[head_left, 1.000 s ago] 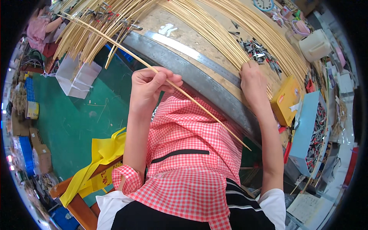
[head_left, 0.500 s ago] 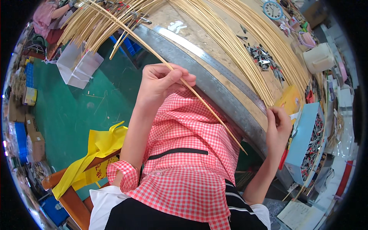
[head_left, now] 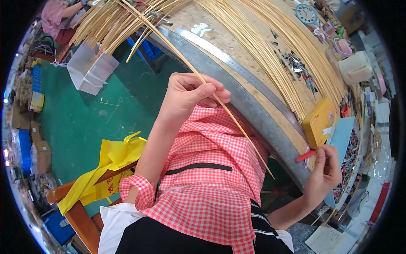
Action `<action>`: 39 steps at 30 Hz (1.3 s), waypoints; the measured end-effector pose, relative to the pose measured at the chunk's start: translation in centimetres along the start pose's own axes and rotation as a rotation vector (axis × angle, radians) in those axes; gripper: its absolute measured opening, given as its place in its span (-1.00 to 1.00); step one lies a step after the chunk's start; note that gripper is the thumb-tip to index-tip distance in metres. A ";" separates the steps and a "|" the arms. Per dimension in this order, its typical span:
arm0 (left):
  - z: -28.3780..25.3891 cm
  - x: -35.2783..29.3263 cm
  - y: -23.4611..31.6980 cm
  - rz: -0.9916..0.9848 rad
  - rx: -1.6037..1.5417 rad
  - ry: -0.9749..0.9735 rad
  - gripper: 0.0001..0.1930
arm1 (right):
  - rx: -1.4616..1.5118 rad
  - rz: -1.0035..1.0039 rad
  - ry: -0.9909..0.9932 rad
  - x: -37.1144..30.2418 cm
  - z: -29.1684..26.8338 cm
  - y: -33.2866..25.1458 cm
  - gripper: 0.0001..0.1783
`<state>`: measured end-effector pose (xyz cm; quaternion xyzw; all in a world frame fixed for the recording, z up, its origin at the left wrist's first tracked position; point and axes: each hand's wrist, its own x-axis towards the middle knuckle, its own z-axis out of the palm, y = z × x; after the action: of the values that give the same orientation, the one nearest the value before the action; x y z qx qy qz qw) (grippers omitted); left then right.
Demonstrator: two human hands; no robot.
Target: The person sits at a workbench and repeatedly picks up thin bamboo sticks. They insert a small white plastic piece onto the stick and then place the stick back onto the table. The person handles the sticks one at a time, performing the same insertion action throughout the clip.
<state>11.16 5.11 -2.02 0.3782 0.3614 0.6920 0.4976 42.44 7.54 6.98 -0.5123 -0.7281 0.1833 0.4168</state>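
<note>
A long, thin bamboo stick [head_left: 243,131] runs slantwise across my front, its near end over my lap. My left hand [head_left: 196,91] pinches it between thumb and fingers near the middle. At the right my right hand [head_left: 325,171] has its fingers curled together beside the table's edge. Whether anything small sits between those fingertips I cannot make out. Just left of them a red-handled tool [head_left: 305,155] lies at the edge. Beyond is a yellow box [head_left: 318,122], and a light blue box [head_left: 341,135] full of small clips stands to the right.
Rows of bamboo sticks [head_left: 258,55] lie on the table, with a steel ruler [head_left: 249,76] along its metal edge [head_left: 237,91]. Loose clips [head_left: 296,67] are scattered between the rows. A brown chair [head_left: 80,216] with yellow cloth stands at my left. Another person [head_left: 57,17] is far left.
My right hand has moved from the ends of the stick row toward me and right, beside the clip box. My left hand, holding the stick, has shifted slightly right and nearer.
</note>
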 end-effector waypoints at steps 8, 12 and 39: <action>-1.3 -0.2 0.3 0.071 0.023 0.073 -0.78 | -0.031 0.120 0.333 0.2 -4.0 1.6 -0.92; -1.3 0.1 0.9 0.101 0.021 0.084 -0.81 | 0.047 0.009 0.145 -0.9 -1.7 0.6 -0.95; -0.9 -0.6 2.0 0.134 0.051 0.074 -0.73 | 0.194 -0.170 -0.396 -2.2 8.3 -0.8 -0.92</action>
<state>9.65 3.90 -0.80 0.3881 0.3709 0.7278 0.4268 35.63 6.59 1.74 -0.3605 -0.8153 0.3136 0.3270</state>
